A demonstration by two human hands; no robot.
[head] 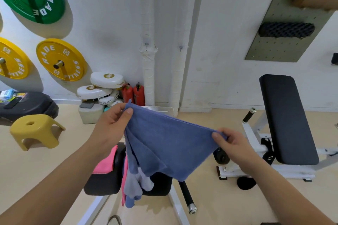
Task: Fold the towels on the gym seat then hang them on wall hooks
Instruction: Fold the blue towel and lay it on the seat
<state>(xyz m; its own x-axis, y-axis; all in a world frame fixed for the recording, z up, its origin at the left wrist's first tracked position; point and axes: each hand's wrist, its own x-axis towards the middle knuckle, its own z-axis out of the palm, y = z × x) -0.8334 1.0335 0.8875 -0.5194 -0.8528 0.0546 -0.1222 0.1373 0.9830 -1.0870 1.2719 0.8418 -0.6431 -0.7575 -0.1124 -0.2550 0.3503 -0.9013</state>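
Blue towel (170,142) held in the air above the seat (102,182), hanging in loose layers, not yet a neat fold. Left hand (113,124) and right hand (236,144) each pinch a top corner between thumb and fingers. Pink towel (106,162) lies on the seat; paler cloth (139,182) droops off its edge, apparently unfolded. Both wall hooks (146,44) bare. Judged: early stage — folding under way, all hanging left.
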